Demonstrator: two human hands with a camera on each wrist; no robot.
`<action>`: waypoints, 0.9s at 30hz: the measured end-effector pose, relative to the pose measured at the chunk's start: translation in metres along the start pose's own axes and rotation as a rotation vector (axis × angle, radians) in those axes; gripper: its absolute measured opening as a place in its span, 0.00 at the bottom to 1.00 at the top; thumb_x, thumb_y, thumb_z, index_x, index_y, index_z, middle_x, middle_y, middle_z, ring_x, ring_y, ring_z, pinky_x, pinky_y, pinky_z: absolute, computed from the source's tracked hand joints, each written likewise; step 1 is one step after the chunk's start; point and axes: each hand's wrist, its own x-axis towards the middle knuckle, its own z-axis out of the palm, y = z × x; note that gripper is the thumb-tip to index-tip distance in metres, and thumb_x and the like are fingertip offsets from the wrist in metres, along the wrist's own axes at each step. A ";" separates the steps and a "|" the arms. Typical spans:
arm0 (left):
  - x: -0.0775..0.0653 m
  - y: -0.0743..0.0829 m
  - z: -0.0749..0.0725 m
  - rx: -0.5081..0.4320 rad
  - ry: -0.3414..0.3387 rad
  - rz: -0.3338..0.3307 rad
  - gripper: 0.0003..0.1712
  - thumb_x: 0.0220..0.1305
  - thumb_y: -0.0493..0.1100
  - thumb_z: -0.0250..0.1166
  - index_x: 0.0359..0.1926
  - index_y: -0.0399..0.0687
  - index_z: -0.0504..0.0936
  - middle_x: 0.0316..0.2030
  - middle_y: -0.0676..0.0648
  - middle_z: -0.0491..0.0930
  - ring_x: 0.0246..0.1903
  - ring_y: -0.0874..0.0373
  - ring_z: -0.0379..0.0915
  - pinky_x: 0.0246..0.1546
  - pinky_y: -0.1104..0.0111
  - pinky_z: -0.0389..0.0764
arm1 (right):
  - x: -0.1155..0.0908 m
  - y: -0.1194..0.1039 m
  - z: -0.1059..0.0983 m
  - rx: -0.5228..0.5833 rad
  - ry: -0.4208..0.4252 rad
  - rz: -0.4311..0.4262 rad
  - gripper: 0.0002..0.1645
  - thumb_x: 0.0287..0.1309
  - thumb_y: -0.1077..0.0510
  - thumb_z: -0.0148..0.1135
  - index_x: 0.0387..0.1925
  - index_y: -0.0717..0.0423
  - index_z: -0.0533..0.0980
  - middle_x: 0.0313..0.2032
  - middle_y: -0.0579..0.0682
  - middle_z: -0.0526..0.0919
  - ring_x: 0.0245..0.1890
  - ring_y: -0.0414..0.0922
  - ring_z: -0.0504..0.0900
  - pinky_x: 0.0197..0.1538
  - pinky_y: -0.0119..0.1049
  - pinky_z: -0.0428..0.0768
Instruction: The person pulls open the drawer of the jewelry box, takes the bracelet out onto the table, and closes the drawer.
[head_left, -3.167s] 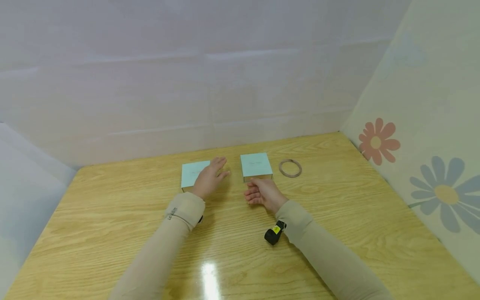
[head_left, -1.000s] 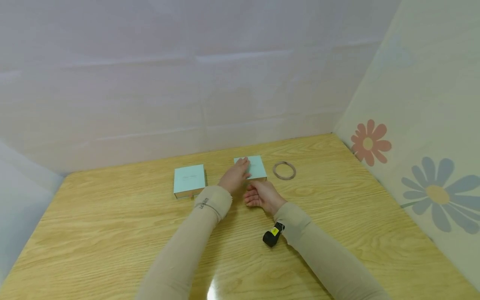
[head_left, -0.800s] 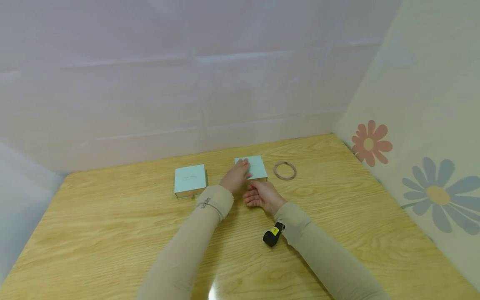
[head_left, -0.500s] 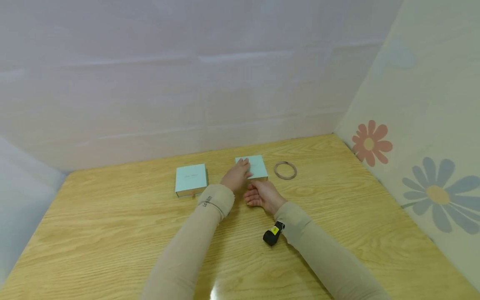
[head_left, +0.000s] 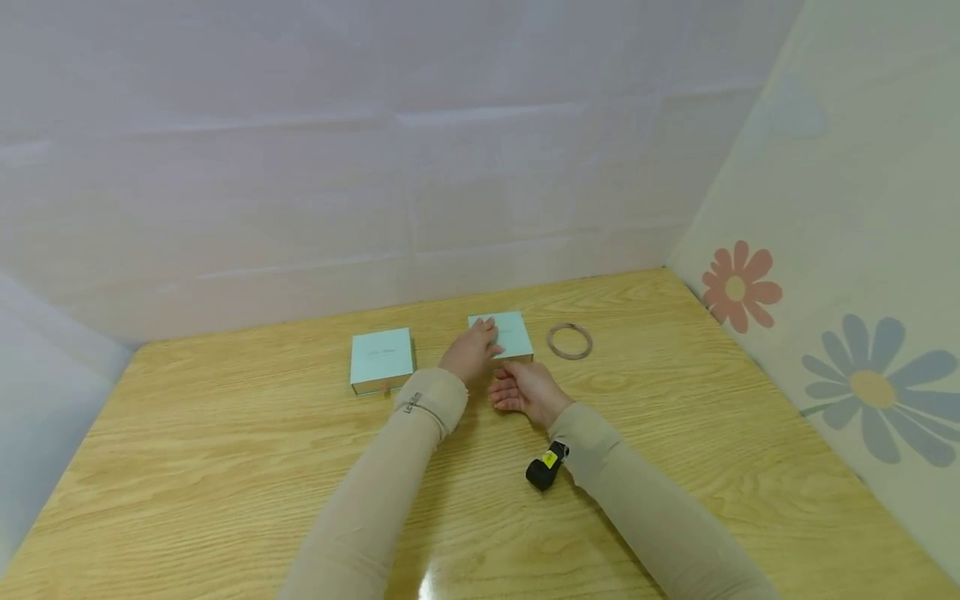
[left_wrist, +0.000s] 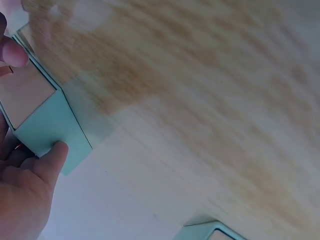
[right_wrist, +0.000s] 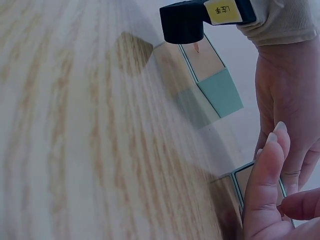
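Two flat mint-green boxes with pinkish-beige fronts lie on the wooden table. My left hand grips the right box, reaching over its top and left side. In the left wrist view one fingertip presses on the green side wall. At that box's front is my right hand, palm turned inward and fingers curled. Its thumb and forefinger pinch at the small orange-brown pull tab; the pinch itself is partly hidden. The left box sits apart, a similar tab on its front.
A brownish bangle-like ring lies flat to the right of the right box. A black strap piece with a yellow label hangs at the right wrist. Behind the table rises a pale wall covering, and flower pictures mark the right wall.
About three seconds ago my left hand was over the left box; it has moved right onto the right box. My right hand stays at the right box's front. Over the last second little has moved.
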 end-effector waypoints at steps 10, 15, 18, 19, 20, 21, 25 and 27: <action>-0.001 0.005 -0.003 0.087 -0.031 -0.006 0.26 0.75 0.44 0.52 0.66 0.34 0.68 0.72 0.39 0.56 0.72 0.45 0.47 0.72 0.60 0.57 | 0.004 -0.001 -0.002 0.011 0.010 0.005 0.15 0.75 0.57 0.45 0.43 0.68 0.70 0.19 0.51 0.81 0.18 0.39 0.81 0.22 0.28 0.84; -0.001 0.003 -0.003 0.117 -0.025 0.027 0.25 0.75 0.43 0.52 0.66 0.32 0.68 0.71 0.38 0.57 0.71 0.44 0.49 0.72 0.60 0.58 | 0.005 -0.001 -0.002 0.014 0.009 0.006 0.14 0.75 0.58 0.45 0.41 0.67 0.70 0.20 0.51 0.81 0.18 0.39 0.81 0.22 0.28 0.83; -0.001 0.002 -0.003 0.128 -0.017 0.056 0.23 0.75 0.41 0.53 0.64 0.32 0.70 0.70 0.37 0.58 0.71 0.43 0.51 0.71 0.60 0.60 | 0.005 -0.001 -0.002 0.014 0.014 0.006 0.13 0.75 0.58 0.45 0.41 0.67 0.70 0.20 0.51 0.81 0.18 0.40 0.81 0.22 0.28 0.83; -0.001 0.002 -0.004 0.127 -0.015 0.062 0.22 0.75 0.40 0.53 0.63 0.31 0.70 0.70 0.36 0.59 0.71 0.43 0.51 0.71 0.60 0.60 | 0.005 -0.002 -0.003 0.013 0.016 0.007 0.13 0.75 0.58 0.45 0.41 0.66 0.70 0.20 0.51 0.81 0.18 0.40 0.81 0.22 0.28 0.83; -0.002 0.002 -0.004 0.129 -0.014 0.066 0.22 0.75 0.40 0.53 0.63 0.31 0.71 0.70 0.36 0.59 0.70 0.43 0.51 0.70 0.60 0.61 | 0.005 -0.002 -0.003 0.013 0.019 0.007 0.13 0.75 0.58 0.45 0.40 0.66 0.70 0.20 0.51 0.81 0.18 0.40 0.81 0.22 0.28 0.83; -0.002 0.002 -0.004 0.130 -0.013 0.067 0.21 0.75 0.40 0.53 0.63 0.31 0.71 0.70 0.36 0.59 0.71 0.43 0.51 0.70 0.60 0.61 | 0.005 -0.002 -0.003 0.011 0.021 0.007 0.13 0.75 0.58 0.45 0.40 0.66 0.70 0.20 0.51 0.81 0.18 0.40 0.81 0.22 0.28 0.83; -0.002 0.004 -0.005 0.159 0.000 0.064 0.19 0.75 0.40 0.53 0.59 0.32 0.74 0.69 0.37 0.61 0.70 0.43 0.53 0.69 0.61 0.64 | 0.006 -0.002 -0.004 0.013 0.021 0.010 0.14 0.75 0.59 0.42 0.41 0.67 0.70 0.20 0.51 0.81 0.18 0.39 0.81 0.22 0.28 0.83; -0.001 0.006 -0.005 0.195 0.001 0.058 0.18 0.74 0.40 0.53 0.58 0.33 0.76 0.69 0.37 0.62 0.70 0.43 0.54 0.69 0.62 0.63 | 0.006 -0.002 -0.004 0.013 0.012 0.008 0.14 0.75 0.60 0.41 0.42 0.68 0.70 0.20 0.51 0.81 0.18 0.39 0.81 0.22 0.27 0.83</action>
